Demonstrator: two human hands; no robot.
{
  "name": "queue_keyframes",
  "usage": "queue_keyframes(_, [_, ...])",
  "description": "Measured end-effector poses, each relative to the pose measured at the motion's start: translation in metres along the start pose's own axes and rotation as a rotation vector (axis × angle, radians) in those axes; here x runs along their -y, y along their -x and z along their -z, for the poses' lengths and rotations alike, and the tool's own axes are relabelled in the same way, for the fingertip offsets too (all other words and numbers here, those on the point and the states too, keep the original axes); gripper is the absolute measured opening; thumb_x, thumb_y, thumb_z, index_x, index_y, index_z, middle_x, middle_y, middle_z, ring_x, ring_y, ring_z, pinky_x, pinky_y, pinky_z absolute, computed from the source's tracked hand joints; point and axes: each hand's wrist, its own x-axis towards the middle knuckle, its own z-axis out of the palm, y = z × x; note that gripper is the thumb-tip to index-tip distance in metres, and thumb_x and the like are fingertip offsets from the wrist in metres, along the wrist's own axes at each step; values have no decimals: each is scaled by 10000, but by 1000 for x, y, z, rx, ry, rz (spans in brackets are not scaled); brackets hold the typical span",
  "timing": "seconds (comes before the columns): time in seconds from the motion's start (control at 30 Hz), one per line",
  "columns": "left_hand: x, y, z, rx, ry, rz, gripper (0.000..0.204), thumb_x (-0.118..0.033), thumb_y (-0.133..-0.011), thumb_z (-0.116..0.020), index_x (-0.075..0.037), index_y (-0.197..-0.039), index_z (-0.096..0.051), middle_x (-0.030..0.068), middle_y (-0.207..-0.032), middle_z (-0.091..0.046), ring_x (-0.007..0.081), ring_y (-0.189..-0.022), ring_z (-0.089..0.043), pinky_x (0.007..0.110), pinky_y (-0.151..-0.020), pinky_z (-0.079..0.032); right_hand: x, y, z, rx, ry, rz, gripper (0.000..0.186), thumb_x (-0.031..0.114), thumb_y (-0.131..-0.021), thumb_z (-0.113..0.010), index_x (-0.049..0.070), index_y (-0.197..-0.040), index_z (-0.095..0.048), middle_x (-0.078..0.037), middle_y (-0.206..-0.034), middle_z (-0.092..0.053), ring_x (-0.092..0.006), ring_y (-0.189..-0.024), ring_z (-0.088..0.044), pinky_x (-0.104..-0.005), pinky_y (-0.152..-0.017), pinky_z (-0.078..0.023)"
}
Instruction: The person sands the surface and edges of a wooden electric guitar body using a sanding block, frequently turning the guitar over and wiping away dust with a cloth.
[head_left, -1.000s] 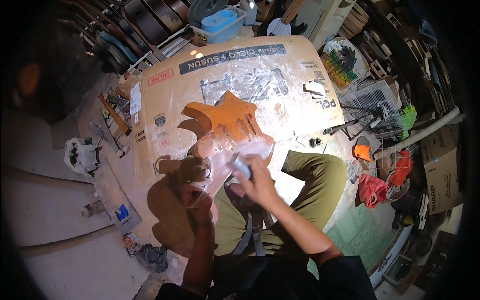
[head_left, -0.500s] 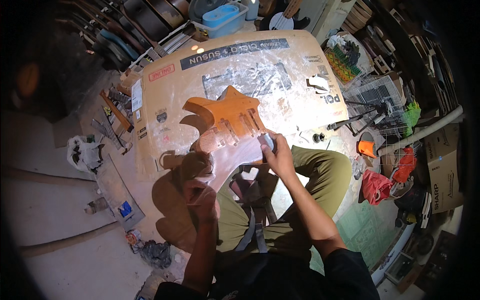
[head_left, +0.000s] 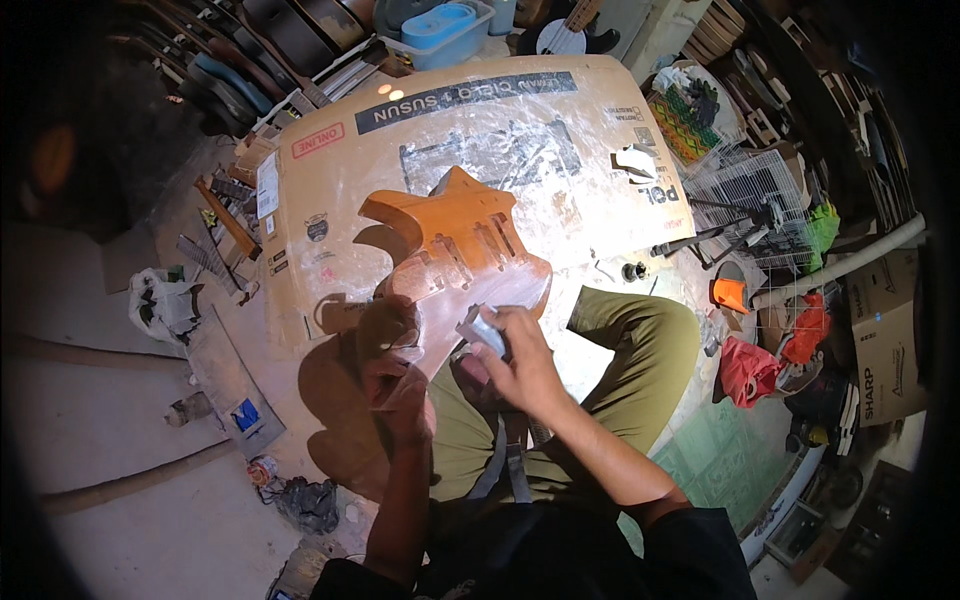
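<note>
An orange-brown wooden guitar body (head_left: 440, 220) with pointed horns and several routed slots lies over my lap and the cardboard, its near part pale with dust. My left hand (head_left: 404, 388), in shadow, is closed on the near left end of this body. My right hand (head_left: 527, 362) grips a small grey block (head_left: 486, 332), probably a sanding block, between thumb and fingers. That block is tilted at the body's near edge; whether it touches the wood I cannot tell. My legs in olive trousers (head_left: 640, 350) are bent beneath.
A dusty flattened cardboard sheet (head_left: 350, 180) spreads in front of me. To the right are a wire rack (head_left: 750, 190), an orange object (head_left: 731, 294) and a red bag (head_left: 750, 365). Guitars and a plastic tub (head_left: 470, 45) stand at the back. A white plastic bag (head_left: 162, 308) lies left.
My right hand with the grey block has moved left and nearer to me, off the right edge of the guitar body. My left hand has stayed at its near end.
</note>
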Motion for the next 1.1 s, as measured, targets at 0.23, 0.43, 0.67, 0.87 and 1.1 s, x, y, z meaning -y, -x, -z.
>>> queue_keyframes(0.23, [3, -8, -3, 85, -8, -71, 344, -26, -783, -707, -47, -1077, -531, 201, -1201, -639, 314, -1219, -584, 433, -1108, -391, -42, -8, -8, -64, 45, -127, 389, 135, -933, -725, -21, -1252, -565, -213, -1078, -615, -343, -1025, -633, -422, -922, -503])
queue_keyframes(0.43, [8, -2, -8, 64, -26, -40, 351, -19, -780, -679, -29, -1094, -523, 228, -1231, -656, 333, -1235, -592, 477, -1160, -359, -71, -7, -1, -110, -30, -208, 372, 142, -931, -734, -7, -1230, -570, -179, -1041, -616, -290, -931, -621, -379, -827, -514])
queue_keyframes(0.67, [-5, -8, -22, 137, -30, -176, 394, 7, -758, -615, -23, -1144, -541, 156, -1168, -641, 296, -1216, -574, 417, -1157, -366, 4, 4, -1, -7, -28, -52, 373, 117, -923, -708, -20, -1236, -559, -220, -1034, -602, -389, -973, -613, -450, -895, -499])
queue_keyframes(0.87, [1, -8, -28, 198, -54, -254, 342, -28, -745, -637, -21, -1071, -532, 191, -1155, -652, 325, -1224, -604, 471, -1137, -404, -79, -9, 4, -77, 63, -220, 332, 135, -928, -718, -12, -1182, -564, -199, -1014, -586, -362, -931, -603, -426, -840, -501])
queue_keyframes(1.1, [7, -6, -33, 173, -10, -224, 320, -1, -728, -631, -28, -1030, -527, 184, -1136, -655, 333, -1223, -605, 474, -1152, -399, -81, -5, 12, -131, -1, -187, 392, 131, -907, -711, -34, -1235, -575, -248, -1085, -605, -433, -1015, -602, -473, -911, -488])
